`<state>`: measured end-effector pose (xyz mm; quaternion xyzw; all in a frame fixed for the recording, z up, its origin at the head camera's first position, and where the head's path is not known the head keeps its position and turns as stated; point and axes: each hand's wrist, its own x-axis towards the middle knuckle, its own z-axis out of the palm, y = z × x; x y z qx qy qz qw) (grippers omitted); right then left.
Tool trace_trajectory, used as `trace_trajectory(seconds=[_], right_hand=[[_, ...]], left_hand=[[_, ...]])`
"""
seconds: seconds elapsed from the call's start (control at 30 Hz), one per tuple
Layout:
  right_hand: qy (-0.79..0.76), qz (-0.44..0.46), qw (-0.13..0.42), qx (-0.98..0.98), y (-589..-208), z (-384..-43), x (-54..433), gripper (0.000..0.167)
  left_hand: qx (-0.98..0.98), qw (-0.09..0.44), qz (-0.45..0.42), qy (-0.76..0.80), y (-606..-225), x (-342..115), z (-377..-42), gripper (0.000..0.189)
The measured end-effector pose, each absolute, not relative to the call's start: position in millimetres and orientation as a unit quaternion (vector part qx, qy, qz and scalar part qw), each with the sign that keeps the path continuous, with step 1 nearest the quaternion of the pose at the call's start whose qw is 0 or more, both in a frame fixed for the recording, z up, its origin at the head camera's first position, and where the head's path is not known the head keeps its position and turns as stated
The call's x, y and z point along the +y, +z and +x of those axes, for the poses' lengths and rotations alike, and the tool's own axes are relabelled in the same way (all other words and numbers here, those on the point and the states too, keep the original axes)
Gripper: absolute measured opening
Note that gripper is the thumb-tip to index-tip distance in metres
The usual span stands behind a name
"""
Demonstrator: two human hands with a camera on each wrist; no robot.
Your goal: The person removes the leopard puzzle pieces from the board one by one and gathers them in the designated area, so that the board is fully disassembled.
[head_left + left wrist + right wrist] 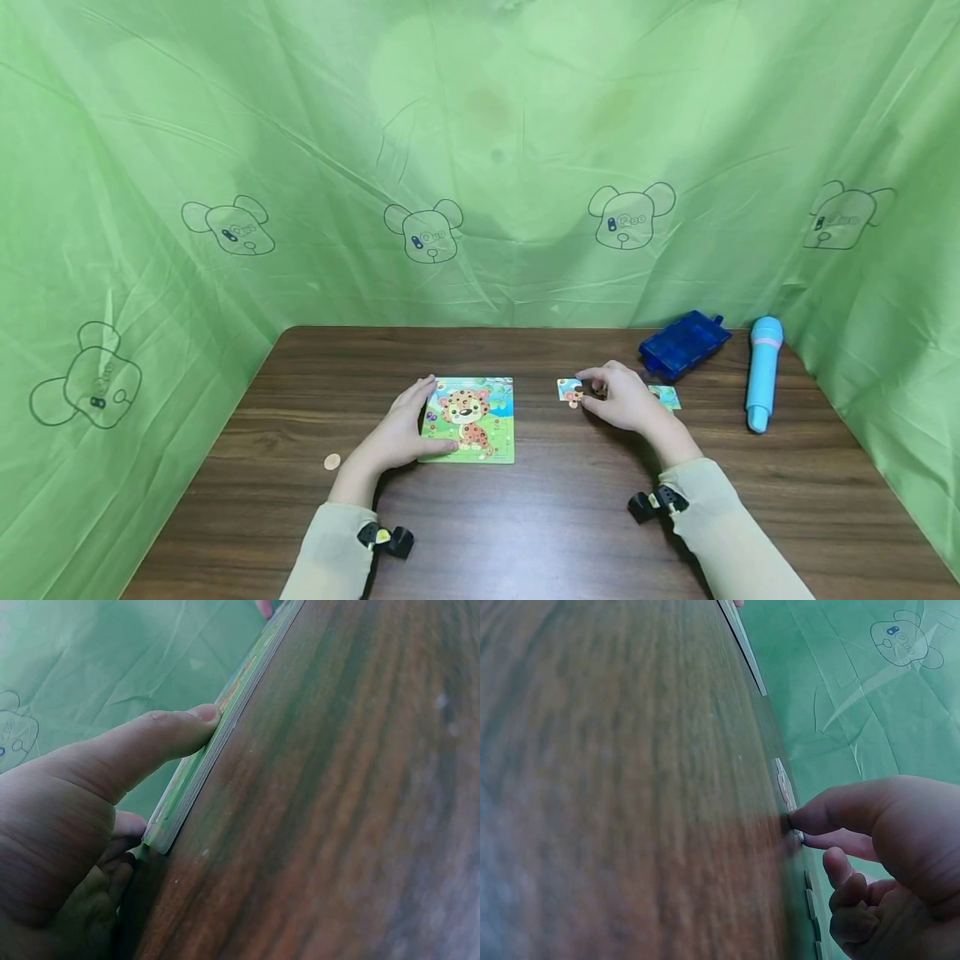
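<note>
A square puzzle board [486,425] with a spotted leopard cub on it lies flat on the table. My left hand [405,427] rests at its left side, with the thumb [172,731] laid over the near edge and the other fingers along the left edge. To the right of the board, my right hand [618,398] pinches a small puzzle piece [570,390] between thumb and index finger, close over the tabletop. The remaining right fingers are curled in. More puzzle pieces [666,397] lie beside this hand, partly hidden by it.
At the back right stands a translucent blue box [684,343], and a light-blue toy microphone [763,375] lies right of it. A small round beige disc [332,462] is left of my left forearm. Green cloth [480,167] surrounds the brown wooden table [525,533].
</note>
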<state>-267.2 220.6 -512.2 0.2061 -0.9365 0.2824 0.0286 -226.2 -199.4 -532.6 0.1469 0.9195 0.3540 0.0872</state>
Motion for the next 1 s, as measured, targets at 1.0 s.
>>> trace_trajectory(seconds=[1.0], right_hand=[[0.440,0.147,0.015,-0.886,-504,-255,174,0.041]], left_hand=[[0.921,0.087,0.145,0.351,-533,-200,-226,0.126]])
